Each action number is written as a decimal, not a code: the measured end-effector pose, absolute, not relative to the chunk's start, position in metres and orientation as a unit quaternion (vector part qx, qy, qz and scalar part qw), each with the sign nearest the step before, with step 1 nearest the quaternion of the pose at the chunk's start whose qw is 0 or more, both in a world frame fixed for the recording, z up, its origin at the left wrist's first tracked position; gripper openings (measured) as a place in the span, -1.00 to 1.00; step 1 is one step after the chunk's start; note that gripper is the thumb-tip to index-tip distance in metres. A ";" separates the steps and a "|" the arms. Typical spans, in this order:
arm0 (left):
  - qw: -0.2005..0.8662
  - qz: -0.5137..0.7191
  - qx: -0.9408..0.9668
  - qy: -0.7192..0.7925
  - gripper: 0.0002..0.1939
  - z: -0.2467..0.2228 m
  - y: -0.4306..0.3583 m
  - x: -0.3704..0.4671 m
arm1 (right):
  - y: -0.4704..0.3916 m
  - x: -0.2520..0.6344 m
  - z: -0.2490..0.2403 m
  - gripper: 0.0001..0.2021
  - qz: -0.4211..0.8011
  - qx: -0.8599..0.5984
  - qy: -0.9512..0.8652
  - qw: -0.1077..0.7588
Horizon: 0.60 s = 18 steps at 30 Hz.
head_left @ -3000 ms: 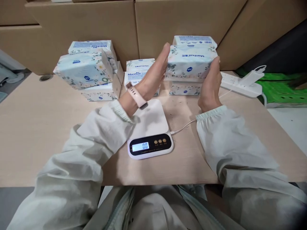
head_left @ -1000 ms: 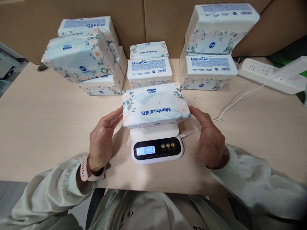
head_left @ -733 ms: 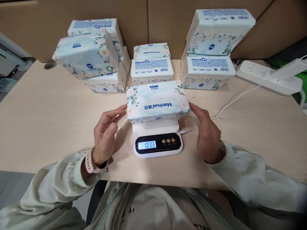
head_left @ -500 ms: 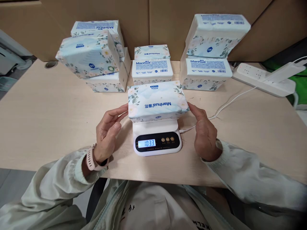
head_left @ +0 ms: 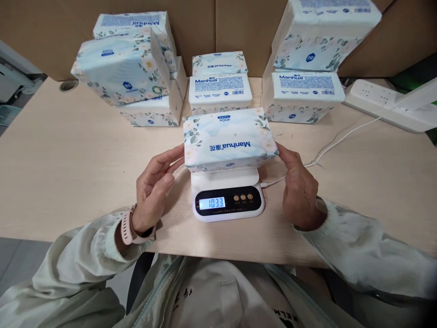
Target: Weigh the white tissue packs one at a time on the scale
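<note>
A white and pale-blue tissue pack (head_left: 232, 136) with floral corners lies across the white platform of a small digital scale (head_left: 225, 178). The scale's lit display (head_left: 212, 202) reads 103.3. At the pack's left end is my left hand (head_left: 153, 189), open, its fingers stretched toward the side and the fingertips partly hidden by the pack. My right hand (head_left: 300, 187) is at the opposite end, its extended index finger by the pack's right corner; its other fingers are mostly out of sight. Neither hand is wrapped round the pack.
Behind the scale stand more tissue packs in a left stack (head_left: 119, 68), a middle group (head_left: 220, 91) and a right stack (head_left: 305, 91). A white cable (head_left: 344, 136) leads from the scale toward a power strip (head_left: 382, 98). Cardboard (head_left: 239, 27) backs the table.
The view has shifted slightly, so the packs at the back appear higher and larger. Both hands keep their places beside the tissue pack, and the reading stays at 103.3.
</note>
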State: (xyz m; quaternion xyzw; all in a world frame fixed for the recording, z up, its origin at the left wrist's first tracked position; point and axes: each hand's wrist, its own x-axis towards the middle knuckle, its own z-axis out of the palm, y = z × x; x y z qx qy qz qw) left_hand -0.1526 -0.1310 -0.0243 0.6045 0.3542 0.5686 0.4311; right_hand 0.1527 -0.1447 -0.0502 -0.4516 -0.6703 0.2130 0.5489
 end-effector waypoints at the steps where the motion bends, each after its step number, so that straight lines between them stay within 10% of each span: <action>1: 0.431 0.569 0.603 0.357 -0.62 -0.024 -0.131 -0.153 | -0.145 0.153 -0.050 -0.54 0.211 -0.453 -0.671 0.549; 18: 0.394 0.510 0.706 0.293 -0.42 0.009 -0.121 -0.145 | -0.116 0.142 -0.026 -0.32 0.102 -0.400 -0.733 0.540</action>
